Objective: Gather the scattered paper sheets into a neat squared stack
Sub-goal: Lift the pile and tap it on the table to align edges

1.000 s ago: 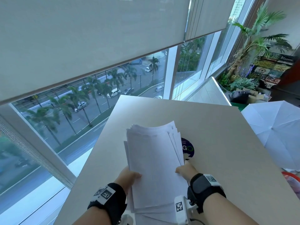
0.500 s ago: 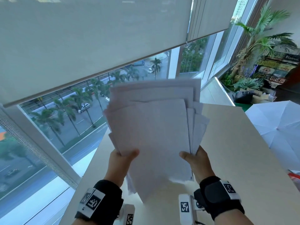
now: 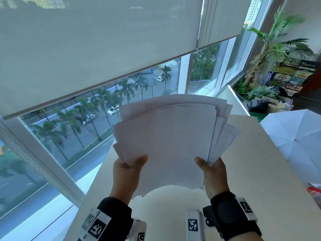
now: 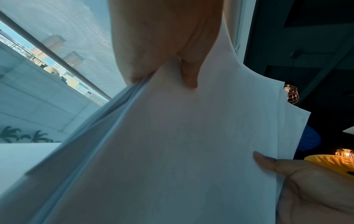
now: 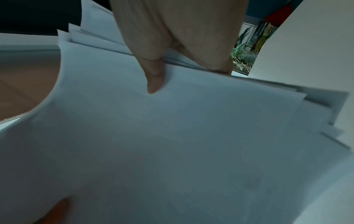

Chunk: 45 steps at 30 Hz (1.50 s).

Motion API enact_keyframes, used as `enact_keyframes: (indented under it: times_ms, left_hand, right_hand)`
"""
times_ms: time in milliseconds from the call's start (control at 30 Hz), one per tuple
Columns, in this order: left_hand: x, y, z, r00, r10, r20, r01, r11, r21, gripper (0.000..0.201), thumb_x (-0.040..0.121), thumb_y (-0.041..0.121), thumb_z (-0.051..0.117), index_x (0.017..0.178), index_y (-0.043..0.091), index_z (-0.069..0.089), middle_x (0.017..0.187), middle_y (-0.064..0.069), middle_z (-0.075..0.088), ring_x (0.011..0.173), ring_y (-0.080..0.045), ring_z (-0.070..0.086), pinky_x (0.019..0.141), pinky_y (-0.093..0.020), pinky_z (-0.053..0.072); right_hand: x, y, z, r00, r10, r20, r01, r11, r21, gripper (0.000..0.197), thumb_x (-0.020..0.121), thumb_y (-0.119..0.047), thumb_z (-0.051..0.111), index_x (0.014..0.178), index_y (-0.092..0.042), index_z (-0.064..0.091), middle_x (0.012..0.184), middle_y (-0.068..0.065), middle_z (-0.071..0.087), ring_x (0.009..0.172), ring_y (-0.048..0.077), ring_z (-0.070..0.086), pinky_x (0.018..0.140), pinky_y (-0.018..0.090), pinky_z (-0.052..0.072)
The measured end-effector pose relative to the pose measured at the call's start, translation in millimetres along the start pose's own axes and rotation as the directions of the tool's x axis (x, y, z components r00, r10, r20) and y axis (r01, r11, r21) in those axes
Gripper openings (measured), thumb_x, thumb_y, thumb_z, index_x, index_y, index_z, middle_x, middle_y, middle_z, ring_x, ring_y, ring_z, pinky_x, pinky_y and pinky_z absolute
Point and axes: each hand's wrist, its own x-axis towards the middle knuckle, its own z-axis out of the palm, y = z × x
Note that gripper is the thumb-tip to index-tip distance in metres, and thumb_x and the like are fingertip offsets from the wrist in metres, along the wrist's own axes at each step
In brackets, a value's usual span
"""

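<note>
Your left thumb (image 3: pixel 141 158) lies flat across the front of the paper sheets (image 3: pixel 173 136), with the other fingers hidden behind them, so your left hand (image 3: pixel 126 174) pinches the bundle at its lower left edge. Your right thumb (image 3: pixel 199 161) presses the front near the lower right edge in the same manner; your right hand (image 3: pixel 214 176) clamps the sheets from that side. The sheets are held upright in the air, lifted clear of the tabletop (image 3: pixel 260 171) and above its near edge. They are not squared: edges fan out along the top and at the right, where several corners stick out. The bottom edge looks ragged, though blur there makes this uncertain. Beyond the tabletop's far edge stands the window (image 3: pixel 86 127); past its right edge, a white umbrella (image 3: pixel 295 136).
</note>
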Motion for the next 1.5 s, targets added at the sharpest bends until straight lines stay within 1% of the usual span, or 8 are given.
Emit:
enact_keyframes:
  times_ms: [100, 200, 333, 533, 800, 1167, 1367, 1500]
  left_hand:
    - [-1.2, -1.2, -6.9, 1.0, 0.006, 0.006, -0.006, 1.0, 0.024, 0.02, 0.072, -0.006, 0.07, 0.066, 0.013, 0.066, 0.045, 0.018, 0.065, 0.05, -0.003, 0.062, 0.045, -0.007, 0.046]
    - [-2.5, -10.5, -12.8, 1.0, -0.007, 0.007, 0.006, 0.997, 0.078, 0.017, 0.072, -0.004, 0.071, 0.069, 0.013, 0.066, 0.048, 0.016, 0.067, 0.059, -0.016, 0.06, 0.046, -0.009, 0.048]
    - [-3.4, -9.6, -13.2, 1.0, -0.012, -0.017, 0.014, 0.996, 0.089, 0.01, 0.073, -0.001, 0.071, 0.072, 0.008, 0.067, 0.062, 0.002, 0.066, 0.062, -0.019, 0.058, 0.045, -0.009, 0.046]
    - [0.6, 5.1, -14.9, 0.999, 0.026, -0.044, -0.024, 0.999, 0.045, 0.009, 0.073, 0.002, 0.072, 0.074, 0.01, 0.068, 0.07, -0.002, 0.067, 0.063, -0.018, 0.06, 0.058, -0.024, 0.05]
    - [2.8, -10.6, -19.8, 1.0, 0.013, -0.01, -0.012, 0.997, 0.08, 0.011, 0.062, 0.014, 0.077, 0.066, 0.016, 0.068, 0.051, 0.016, 0.068, 0.05, 0.005, 0.06, 0.049, -0.01, 0.049]
    - [2.7, -16.0, -29.6, 0.992, -0.064, 0.109, 0.062, 0.998, 0.023, 0.02, 0.057, 0.011, 0.078, 0.076, 0.012, 0.071, 0.061, 0.011, 0.074, 0.058, -0.003, 0.067, 0.053, -0.014, 0.053]
    - [2.6, -28.2, -29.0, 0.983, -0.143, 0.117, 0.135, 0.988, 0.068, 0.018, 0.06, 0.002, 0.08, 0.072, 0.012, 0.07, 0.055, 0.009, 0.072, 0.066, -0.021, 0.066, 0.06, -0.026, 0.056]
    - [2.8, -20.9, -25.9, 0.993, -0.085, 0.085, 0.08, 0.995, 0.063, 0.016, 0.07, -0.002, 0.073, 0.071, 0.013, 0.069, 0.052, 0.012, 0.069, 0.06, -0.013, 0.067, 0.053, -0.017, 0.053]
  right_hand:
    - [-0.8, 8.7, 0.6, 0.999, 0.04, 0.007, -0.04, 0.999, -0.004, 0.035, 0.076, 0.009, 0.065, 0.109, -0.004, 0.058, 0.097, 0.011, 0.066, 0.082, 0.009, 0.066, 0.069, 0.012, 0.053]
    - [-2.6, 15.7, 1.9, 0.995, 0.103, 0.012, -0.103, 0.995, -0.001, 0.05, 0.068, -0.004, 0.073, 0.115, 0.001, 0.056, 0.108, 0.021, 0.065, 0.098, 0.033, 0.063, 0.081, 0.03, 0.051]
    - [-5.1, 11.4, 7.8, 0.996, 0.092, 0.008, -0.092, 0.996, -0.019, 0.051, 0.066, -0.015, 0.073, 0.113, -0.002, 0.057, 0.109, 0.02, 0.066, 0.101, 0.034, 0.062, 0.095, 0.048, 0.048]
    - [-2.5, -14.2, 10.5, 0.998, 0.003, 0.059, -0.004, 1.0, 0.024, 0.027, 0.079, 0.006, 0.062, 0.1, -0.01, 0.059, 0.089, 0.006, 0.065, 0.082, 0.018, 0.062, 0.08, 0.025, 0.048]
    - [-6.6, -7.7, 8.8, 0.995, 0.061, 0.077, -0.058, 0.998, -0.041, 0.03, 0.075, 0.004, 0.068, 0.095, -0.018, 0.061, 0.102, 0.019, 0.068, 0.096, 0.038, 0.064, 0.091, 0.053, 0.049]
    - [-8.0, -8.3, -1.3, 0.981, 0.068, 0.179, -0.068, 0.998, -0.005, 0.036, 0.064, -0.009, 0.068, 0.098, -0.015, 0.06, 0.099, 0.012, 0.067, 0.09, 0.03, 0.064, 0.079, 0.037, 0.051]
    - [-7.2, 3.1, -4.2, 0.988, 0.081, 0.129, -0.062, 0.988, -0.141, 0.022, 0.074, -0.004, 0.063, 0.087, -0.022, 0.063, 0.113, 0.021, 0.061, 0.099, 0.034, 0.061, 0.092, 0.051, 0.047]
    - [-5.9, -6.8, -1.7, 0.996, 0.039, 0.077, -0.028, 0.99, -0.14, 0.027, 0.084, 0.006, 0.056, 0.08, -0.02, 0.059, 0.088, 0.008, 0.064, 0.088, 0.026, 0.058, 0.089, 0.042, 0.046]
